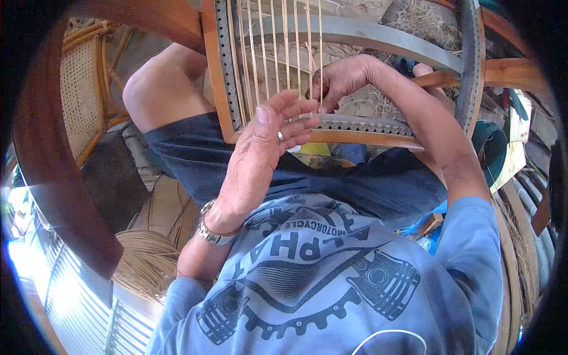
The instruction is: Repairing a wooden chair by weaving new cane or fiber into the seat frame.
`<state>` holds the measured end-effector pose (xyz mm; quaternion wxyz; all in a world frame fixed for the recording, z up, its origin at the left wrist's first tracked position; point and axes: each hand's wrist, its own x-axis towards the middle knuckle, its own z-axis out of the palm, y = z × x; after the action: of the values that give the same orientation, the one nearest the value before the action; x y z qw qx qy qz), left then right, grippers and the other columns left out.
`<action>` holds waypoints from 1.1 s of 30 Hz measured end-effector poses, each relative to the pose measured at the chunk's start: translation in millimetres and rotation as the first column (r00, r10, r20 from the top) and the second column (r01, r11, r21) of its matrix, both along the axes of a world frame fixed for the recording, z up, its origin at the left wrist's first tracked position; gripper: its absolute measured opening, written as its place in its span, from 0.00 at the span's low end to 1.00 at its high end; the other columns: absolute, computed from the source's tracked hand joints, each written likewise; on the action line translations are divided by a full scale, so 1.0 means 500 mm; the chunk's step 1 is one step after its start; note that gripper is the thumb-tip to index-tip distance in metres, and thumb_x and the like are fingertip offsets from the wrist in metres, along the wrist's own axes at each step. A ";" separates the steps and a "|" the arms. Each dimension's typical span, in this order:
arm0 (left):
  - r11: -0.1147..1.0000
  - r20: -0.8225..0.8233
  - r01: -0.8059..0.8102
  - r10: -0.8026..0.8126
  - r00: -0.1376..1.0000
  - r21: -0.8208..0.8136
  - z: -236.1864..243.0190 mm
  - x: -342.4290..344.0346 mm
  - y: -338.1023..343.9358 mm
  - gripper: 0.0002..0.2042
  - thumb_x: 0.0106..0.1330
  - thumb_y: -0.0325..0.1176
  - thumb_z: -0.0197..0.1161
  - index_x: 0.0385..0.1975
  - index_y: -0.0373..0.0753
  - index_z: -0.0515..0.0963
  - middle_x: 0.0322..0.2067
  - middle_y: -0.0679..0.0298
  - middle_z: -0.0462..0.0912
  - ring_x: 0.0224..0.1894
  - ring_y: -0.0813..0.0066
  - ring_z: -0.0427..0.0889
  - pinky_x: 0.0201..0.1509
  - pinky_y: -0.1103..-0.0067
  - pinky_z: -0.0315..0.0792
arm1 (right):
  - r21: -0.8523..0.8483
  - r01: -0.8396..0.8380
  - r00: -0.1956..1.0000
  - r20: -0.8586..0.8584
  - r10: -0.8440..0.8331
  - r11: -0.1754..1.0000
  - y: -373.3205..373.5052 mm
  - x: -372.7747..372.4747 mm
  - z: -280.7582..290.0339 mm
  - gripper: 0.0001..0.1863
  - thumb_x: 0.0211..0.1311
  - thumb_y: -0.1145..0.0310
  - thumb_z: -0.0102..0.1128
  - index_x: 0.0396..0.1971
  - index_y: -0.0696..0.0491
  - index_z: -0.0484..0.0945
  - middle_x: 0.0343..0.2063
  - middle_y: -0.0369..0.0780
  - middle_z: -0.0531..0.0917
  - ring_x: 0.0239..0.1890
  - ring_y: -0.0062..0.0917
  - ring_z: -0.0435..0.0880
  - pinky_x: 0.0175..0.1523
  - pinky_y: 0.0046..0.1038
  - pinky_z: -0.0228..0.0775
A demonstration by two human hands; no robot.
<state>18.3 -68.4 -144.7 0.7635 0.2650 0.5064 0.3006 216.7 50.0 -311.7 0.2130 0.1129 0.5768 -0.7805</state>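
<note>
A wooden chair frame [226, 112] with rows of small holes along its rails lies over my lap. Several pale cane strands [287, 47] run lengthwise across its opening, roughly side by side. My left hand [263, 139] is over the near left corner, thumb and fingers apart, fingertips close to the near rail [367, 125] and the strands' lower ends. Over the right part of the frame my right forearm bends, and my right hand [340, 80] reaches down into the opening by the rightmost strand. Its fingers are curled; their tips are partly hidden, so what they pinch cannot be made out.
A curved grey crosspiece [361, 32] spans behind the strands. A coil of cane [145, 263] lies at the lower left, near a large curved dark wooden piece [53, 142]. A chair with a woven cane panel [80, 94] stands at the far left. Loose shavings [423, 26] cover the floor beyond.
</note>
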 end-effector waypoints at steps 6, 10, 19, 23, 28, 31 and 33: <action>0.991 -0.133 0.131 -0.126 0.983 0.032 -0.008 0.002 -0.003 0.40 0.74 0.64 0.39 0.68 0.29 0.58 0.61 0.48 0.71 0.62 0.61 0.73 0.64 0.71 0.68 | 0.314 -0.079 0.993 0.112 0.046 0.946 -0.019 -0.023 0.025 0.14 0.59 0.61 0.64 0.39 0.55 0.85 0.26 0.35 0.84 0.30 0.21 0.79 0.37 0.29 0.71; 0.988 -0.166 0.148 -0.139 0.976 0.049 0.000 0.003 0.000 0.38 0.74 0.62 0.42 0.66 0.29 0.60 0.60 0.48 0.72 0.61 0.63 0.74 0.63 0.72 0.69 | 0.366 -0.137 0.970 0.240 0.049 0.920 -0.021 -0.033 0.051 0.13 0.57 0.63 0.63 0.37 0.57 0.84 0.26 0.35 0.84 0.29 0.21 0.78 0.36 0.29 0.71; 0.830 -0.506 0.330 -0.067 0.860 0.450 -0.034 -0.017 -0.021 0.19 0.73 0.35 0.60 0.59 0.34 0.71 0.49 0.59 0.81 0.48 0.71 0.81 0.50 0.78 0.75 | 0.256 0.009 0.968 0.239 -0.072 0.967 -0.046 0.006 0.039 0.12 0.60 0.63 0.61 0.38 0.54 0.85 0.27 0.38 0.86 0.29 0.24 0.79 0.36 0.31 0.73; 0.704 -0.731 0.481 0.079 0.678 0.522 -0.045 0.010 0.000 0.09 0.66 0.30 0.65 0.43 0.35 0.81 0.31 0.55 0.84 0.30 0.68 0.83 0.36 0.75 0.76 | 0.438 -0.025 0.967 0.239 -0.089 0.898 -0.045 0.013 0.052 0.14 0.61 0.57 0.61 0.35 0.54 0.83 0.25 0.36 0.83 0.28 0.23 0.77 0.35 0.30 0.70; 0.646 -0.793 0.576 0.075 0.605 0.501 -0.085 0.035 0.043 0.11 0.67 0.38 0.62 0.37 0.36 0.82 0.28 0.54 0.83 0.29 0.59 0.83 0.35 0.71 0.75 | 0.486 -0.043 0.968 0.236 -0.084 0.873 -0.040 0.003 0.059 0.15 0.60 0.56 0.63 0.32 0.53 0.84 0.27 0.36 0.85 0.30 0.24 0.79 0.37 0.30 0.72; 0.710 -0.896 0.604 0.084 0.436 0.361 -0.076 0.051 0.051 0.13 0.66 0.41 0.63 0.30 0.37 0.80 0.26 0.56 0.82 0.29 0.56 0.83 0.35 0.67 0.75 | 0.444 -0.038 0.972 0.224 -0.070 0.895 -0.041 0.007 0.020 0.15 0.59 0.56 0.64 0.31 0.54 0.84 0.27 0.36 0.85 0.30 0.24 0.80 0.38 0.31 0.72; 0.710 -0.898 0.607 0.080 0.434 0.356 -0.077 0.048 0.057 0.12 0.66 0.41 0.62 0.30 0.37 0.80 0.26 0.56 0.82 0.30 0.56 0.83 0.35 0.67 0.75 | 0.420 -0.015 0.975 0.208 -0.080 0.908 -0.042 0.005 0.031 0.15 0.59 0.55 0.64 0.31 0.54 0.84 0.27 0.37 0.85 0.30 0.24 0.80 0.38 0.31 0.72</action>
<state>42.5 -39.9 -183.2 0.2974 0.7033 0.6299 0.1420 219.1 29.1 -296.2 0.2331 0.2514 0.7015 -0.6247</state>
